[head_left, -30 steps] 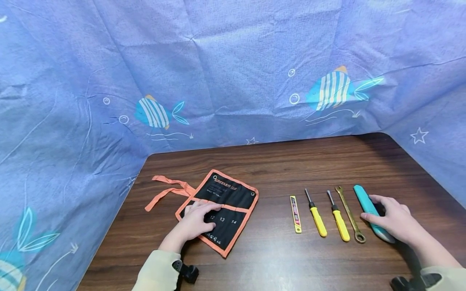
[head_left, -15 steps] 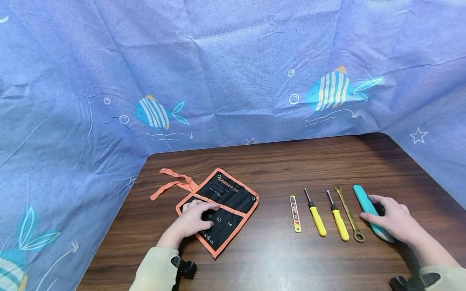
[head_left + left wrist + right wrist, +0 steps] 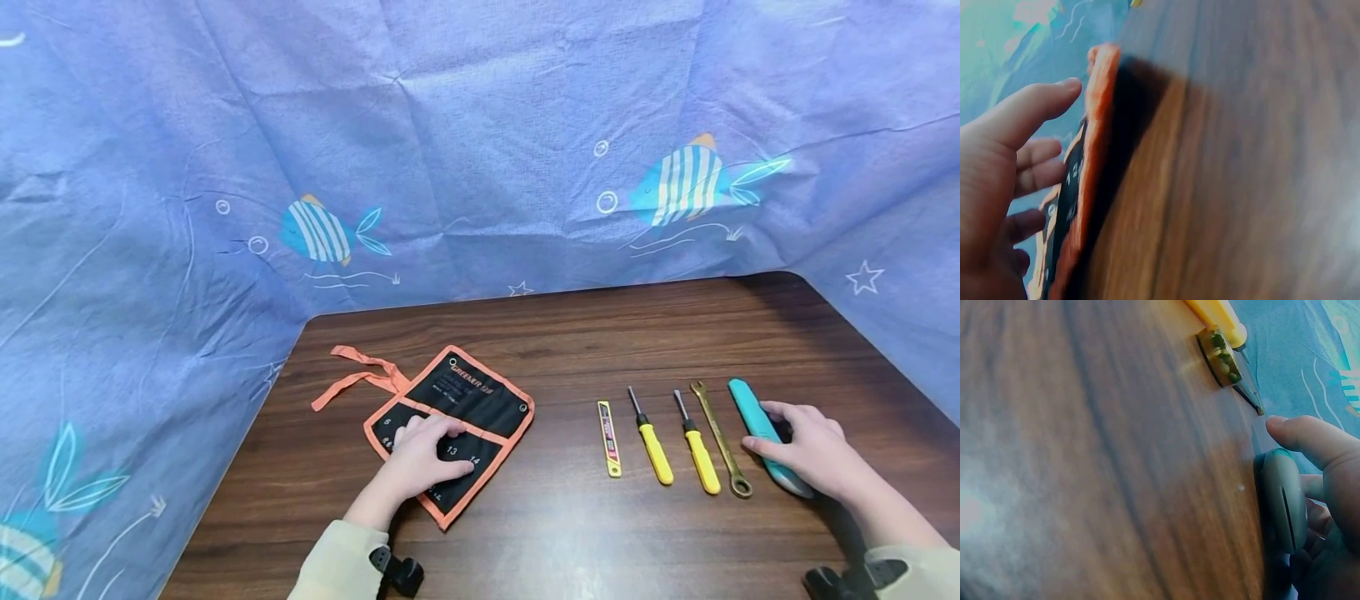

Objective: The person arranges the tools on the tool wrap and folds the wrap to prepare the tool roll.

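Observation:
An orange-trimmed black tool pouch [image 3: 471,392] with numbered pockets lies flat at left of centre. My left hand [image 3: 420,454] rests over its lower half, thumb and fingers spread and loosely bent, gripping nothing. In the left wrist view the thumb [image 3: 1038,106] stands apart from the orange edge [image 3: 1099,112]. On the right, a teal utility knife [image 3: 752,410] lies on the table. My right hand [image 3: 813,450] straddles it, thumb on its left side and fingers on its right. The right wrist view shows the knife's greyish rounded end [image 3: 1285,500] beneath the thumb; the fingers are partly hidden.
Left of the knife lie a combination wrench [image 3: 718,433], two yellow-handled screwdrivers [image 3: 701,458], and a flat yellow labelled strip [image 3: 609,442]. Orange ties [image 3: 360,375] trail from the pouch. A blue fish-print cloth [image 3: 480,150] hangs behind the wooden table [image 3: 555,533].
The pouch has turned slightly, its bottom corner shifting left and its ties right. My left hand then moves right across the pockets, spreading its thumb. The right hand stays on the utility knife.

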The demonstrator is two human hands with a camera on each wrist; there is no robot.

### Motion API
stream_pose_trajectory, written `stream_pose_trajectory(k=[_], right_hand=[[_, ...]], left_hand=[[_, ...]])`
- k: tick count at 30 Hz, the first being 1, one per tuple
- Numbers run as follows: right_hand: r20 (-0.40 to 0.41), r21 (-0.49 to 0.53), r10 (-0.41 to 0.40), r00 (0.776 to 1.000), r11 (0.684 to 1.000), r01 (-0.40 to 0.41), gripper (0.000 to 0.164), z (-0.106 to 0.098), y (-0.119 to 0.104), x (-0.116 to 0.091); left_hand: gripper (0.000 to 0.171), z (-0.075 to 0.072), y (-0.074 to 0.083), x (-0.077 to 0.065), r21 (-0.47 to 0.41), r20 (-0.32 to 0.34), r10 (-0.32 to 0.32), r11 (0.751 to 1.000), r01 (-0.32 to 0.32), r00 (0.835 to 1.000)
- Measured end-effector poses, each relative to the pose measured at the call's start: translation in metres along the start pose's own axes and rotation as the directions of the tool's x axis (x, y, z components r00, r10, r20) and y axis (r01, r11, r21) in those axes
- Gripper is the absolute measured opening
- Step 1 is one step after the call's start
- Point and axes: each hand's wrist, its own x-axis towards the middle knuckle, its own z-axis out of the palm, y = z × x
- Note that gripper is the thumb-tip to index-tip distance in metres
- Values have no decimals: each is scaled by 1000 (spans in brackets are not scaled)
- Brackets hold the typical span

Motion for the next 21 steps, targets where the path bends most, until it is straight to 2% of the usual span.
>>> stream_pose_trajectory(k=[5,10,16,21], right_hand=[[0,0,2,1000,1000,-2,82,0,-1,1],[5,2,3,1000,1000,-3,82,-1,-1,2],[6,1,2,1000,1000,-2,81,-1,-1,1],[8,-8,-1,1000,1000,1,80,-2,-1,1]], left_hand=[[52,5,11,0,10,-15,-23,1000,23,1000],[61,10,17,0,29,14,-42,999,41,999],[70,11,16,0,70,60,-61,996,57,996],[71,9,13,-2,76,77,-25,997,19,997]])
